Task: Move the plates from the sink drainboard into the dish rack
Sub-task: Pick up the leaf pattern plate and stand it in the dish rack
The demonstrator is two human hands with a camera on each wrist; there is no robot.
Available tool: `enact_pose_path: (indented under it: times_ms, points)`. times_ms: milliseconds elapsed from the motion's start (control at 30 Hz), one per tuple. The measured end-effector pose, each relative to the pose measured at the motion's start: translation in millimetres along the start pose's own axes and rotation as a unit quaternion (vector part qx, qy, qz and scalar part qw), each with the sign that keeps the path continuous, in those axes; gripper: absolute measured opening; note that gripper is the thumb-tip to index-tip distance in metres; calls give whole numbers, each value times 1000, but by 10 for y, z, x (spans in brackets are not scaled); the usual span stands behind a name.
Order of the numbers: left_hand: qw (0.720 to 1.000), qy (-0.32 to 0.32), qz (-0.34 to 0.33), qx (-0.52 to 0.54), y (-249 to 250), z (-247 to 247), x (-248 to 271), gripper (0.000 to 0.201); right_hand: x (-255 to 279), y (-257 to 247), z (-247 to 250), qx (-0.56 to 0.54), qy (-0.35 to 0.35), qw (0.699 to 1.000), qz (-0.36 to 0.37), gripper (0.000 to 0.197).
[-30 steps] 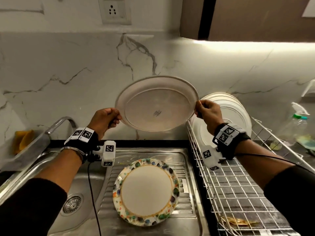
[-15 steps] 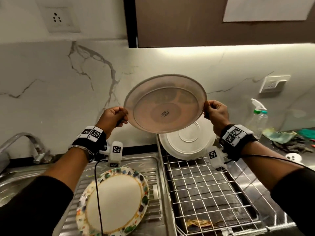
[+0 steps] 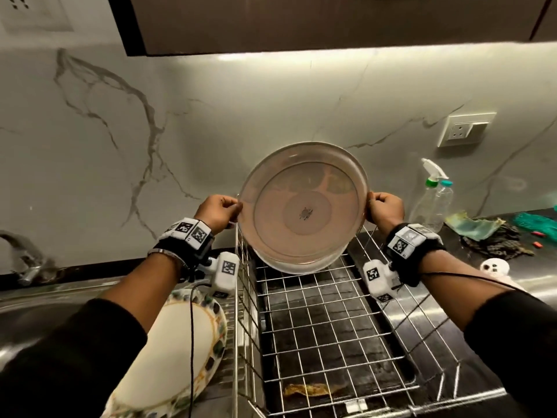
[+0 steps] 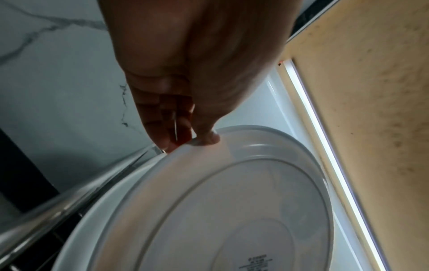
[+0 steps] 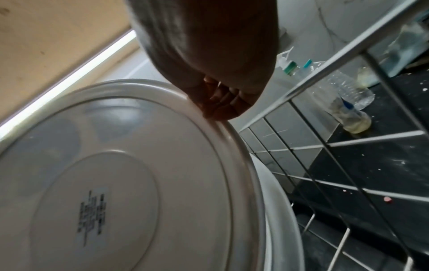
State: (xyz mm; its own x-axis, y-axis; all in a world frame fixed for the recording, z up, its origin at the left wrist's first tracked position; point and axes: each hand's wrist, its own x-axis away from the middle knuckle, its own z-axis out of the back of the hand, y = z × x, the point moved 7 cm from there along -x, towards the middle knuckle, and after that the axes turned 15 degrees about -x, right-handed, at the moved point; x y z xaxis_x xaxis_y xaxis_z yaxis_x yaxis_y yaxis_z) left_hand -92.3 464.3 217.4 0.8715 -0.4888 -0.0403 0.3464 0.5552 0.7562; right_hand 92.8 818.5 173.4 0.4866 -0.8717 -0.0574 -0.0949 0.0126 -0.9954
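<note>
I hold a large pale plate [image 3: 303, 206] upright, its underside toward me, at the back of the wire dish rack [image 3: 325, 336]. My left hand [image 3: 224, 211] pinches its left rim and my right hand [image 3: 380, 206] pinches its right rim. The wrist views show the same plate [image 4: 232, 210] [image 5: 120, 174] with thumb and fingers of the left hand [image 4: 197, 139] and the right hand [image 5: 218, 108] clamped on its edge. A white plate [image 5: 285, 210] stands just behind it in the rack, mostly hidden. A floral-rimmed plate [image 3: 177, 351] lies on the drainboard under my left forearm.
Two plastic bottles [image 3: 431, 200] and crumpled cloths [image 3: 488, 233] sit on the counter right of the rack. A tap [image 3: 21, 251] is at the far left. A scrap [image 3: 313, 390] lies under the rack's front. The marble wall stands close behind the plate.
Both hands have carried the pale plate to the right and down, from above the drainboard to the back of the rack, in front of the white plate.
</note>
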Motion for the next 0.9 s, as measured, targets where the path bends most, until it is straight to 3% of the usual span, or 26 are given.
enact_pose_path:
  times_ms: [200,367,700,900]
  points:
    - [992,4,49,-113,-59,-174,-55,25,-79,295,31,0,7,998,-54,37]
    - [981,20,85,-173,-95,-243,-41,19,-71,269,-34,41,2,998,-57,39]
    - [937,36,96,-335,-101,-333,-11,18,-165,310,-145,167,-49,984,-45,37]
    - [914,30,91,-395,-107,-365,-44,21,-365,495,-186,254,-68,965,-26,14]
